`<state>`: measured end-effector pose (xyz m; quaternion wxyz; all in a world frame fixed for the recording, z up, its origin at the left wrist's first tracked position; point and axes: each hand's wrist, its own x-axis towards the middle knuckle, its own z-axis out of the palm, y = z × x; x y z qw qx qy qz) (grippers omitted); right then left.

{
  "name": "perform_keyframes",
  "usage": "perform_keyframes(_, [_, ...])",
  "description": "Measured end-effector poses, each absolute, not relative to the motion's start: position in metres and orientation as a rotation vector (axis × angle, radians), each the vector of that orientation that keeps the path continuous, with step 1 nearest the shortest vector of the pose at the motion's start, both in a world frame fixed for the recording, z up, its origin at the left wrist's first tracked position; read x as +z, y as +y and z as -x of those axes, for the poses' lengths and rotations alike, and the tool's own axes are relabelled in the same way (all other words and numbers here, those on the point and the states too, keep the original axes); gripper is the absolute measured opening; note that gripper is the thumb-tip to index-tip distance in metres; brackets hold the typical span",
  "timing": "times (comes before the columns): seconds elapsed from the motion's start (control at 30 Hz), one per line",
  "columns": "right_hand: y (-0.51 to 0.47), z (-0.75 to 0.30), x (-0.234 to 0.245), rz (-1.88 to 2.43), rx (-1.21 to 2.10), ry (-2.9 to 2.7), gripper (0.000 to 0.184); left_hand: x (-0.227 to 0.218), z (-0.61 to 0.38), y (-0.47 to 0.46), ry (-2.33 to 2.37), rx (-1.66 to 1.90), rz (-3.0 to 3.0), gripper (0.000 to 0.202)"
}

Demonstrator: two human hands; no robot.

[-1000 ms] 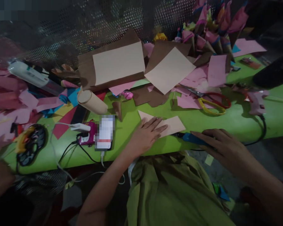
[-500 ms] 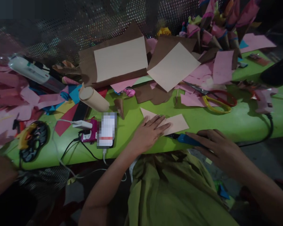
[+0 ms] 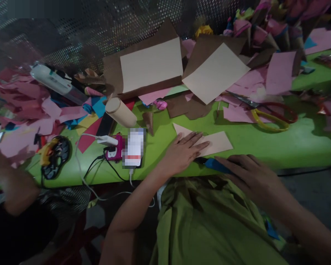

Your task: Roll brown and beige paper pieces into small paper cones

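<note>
My left hand (image 3: 182, 152) lies flat, fingers stretched out, on a beige paper piece (image 3: 216, 142) at the near edge of the green table (image 3: 264, 141). My right hand (image 3: 251, 176) rests over a blue-handled tool (image 3: 216, 164) at the table's edge just right of the left hand; its fingers curl around the handle. The tool's dark tip points left under the paper's near side.
A phone (image 3: 134, 147) with cables and a pink device (image 3: 113, 152) lies left of my left hand. A paper roll (image 3: 120, 112), brown and beige sheets (image 3: 151, 66), pink scraps, yellow-and-red scissors (image 3: 270, 117) and paper cones (image 3: 264, 29) fill the table. Another person's arm (image 3: 13, 184) is at far left.
The view has shifted left, so everything sits further right in frame. My hands stay on the paper and the blue tool. The other person's arm at left has risen into view.
</note>
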<state>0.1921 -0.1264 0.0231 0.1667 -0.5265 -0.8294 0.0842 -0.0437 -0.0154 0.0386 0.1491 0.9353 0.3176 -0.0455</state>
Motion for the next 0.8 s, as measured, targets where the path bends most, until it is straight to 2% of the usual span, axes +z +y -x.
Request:
perform_keyframes(0.2, [-0.124, -0.169, 0.023, 1.433, 0.245, -2.424, 0.038, 0.040, 0.046, -0.013, 0.880, -0.114, -2.650, 0.052])
perform_keyframes(0.43, [-0.116, -0.200, 0.029, 1.343, 0.460, -2.346, 0.040, 0.047, 0.048, -0.002, 0.903, 0.038, -2.455, 0.051])
perform_keyframes(0.57, [-0.092, -0.237, 0.051, 1.446, 0.257, -2.247, 0.040, 0.047, 0.050, 0.009, 0.956, 0.145, -2.476, 0.048])
perform_keyframes(0.7, [-0.051, -0.266, 0.074, 1.580, -0.025, -2.170, 0.039, 0.052, 0.052, 0.019, 1.022, 0.063, -2.586, 0.045])
perform_keyframes(0.8, [-0.012, -0.281, 0.079, 1.709, -0.097, -2.166, 0.045, 0.059, 0.050, 0.024, 1.099, 0.013, -2.604, 0.049])
